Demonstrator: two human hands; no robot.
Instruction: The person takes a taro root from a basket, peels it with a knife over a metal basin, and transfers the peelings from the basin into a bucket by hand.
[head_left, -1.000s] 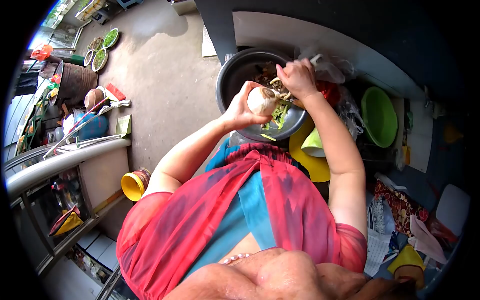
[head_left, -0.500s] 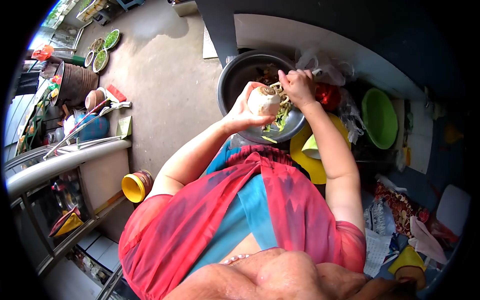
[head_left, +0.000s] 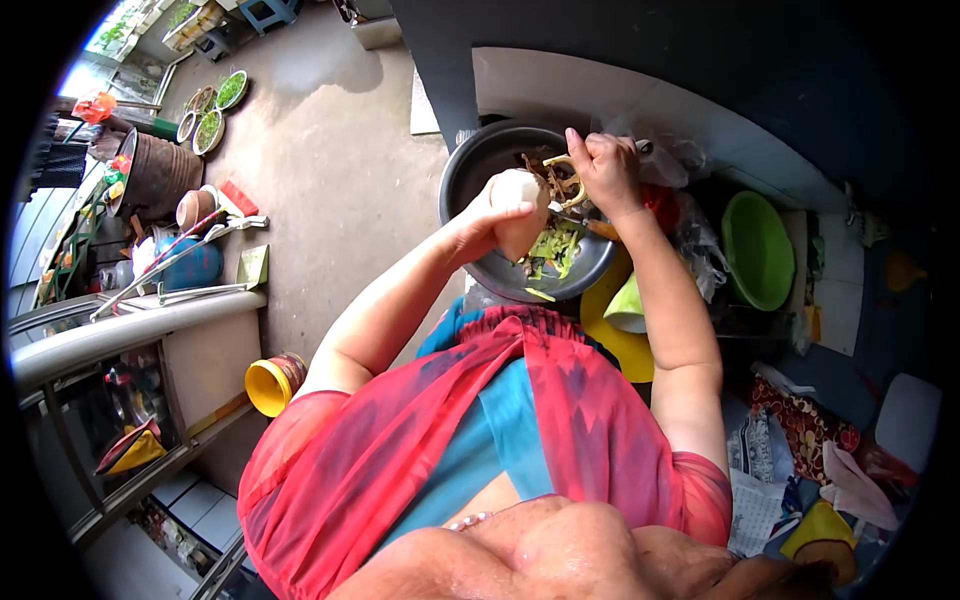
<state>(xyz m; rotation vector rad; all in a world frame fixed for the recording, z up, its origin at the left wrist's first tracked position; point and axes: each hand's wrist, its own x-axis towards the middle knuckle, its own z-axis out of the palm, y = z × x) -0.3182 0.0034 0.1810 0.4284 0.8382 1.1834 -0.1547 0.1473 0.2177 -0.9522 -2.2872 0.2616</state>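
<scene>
In my left hand (head_left: 478,222) is a thick, pale root vegetable (head_left: 522,215), held with the fingers and thumb around it. It is over a dark metal basin (head_left: 462,178). My right hand (head_left: 607,172) is closed around a handled tool, and the handle's end (head_left: 643,147) sticks out behind the fist. The tool's working end is hard to make out. Beside the right fingers a curved strip of peel (head_left: 573,178) hangs over the basin. Inside the basin lie green and yellow scraps (head_left: 553,250) and brown peelings.
Right of the basin are a yellow basin (head_left: 600,325), a pale green container (head_left: 626,305), clear plastic bags (head_left: 680,160) and a green basin (head_left: 757,250). A yellow bucket (head_left: 268,386) stands at my left. Potted plants (head_left: 208,130) are farther off on the floor.
The root vegetable has turned in my left hand: its brown-ringed end faced up before and no longer shows. My right hand has shifted slightly right, away from it.
</scene>
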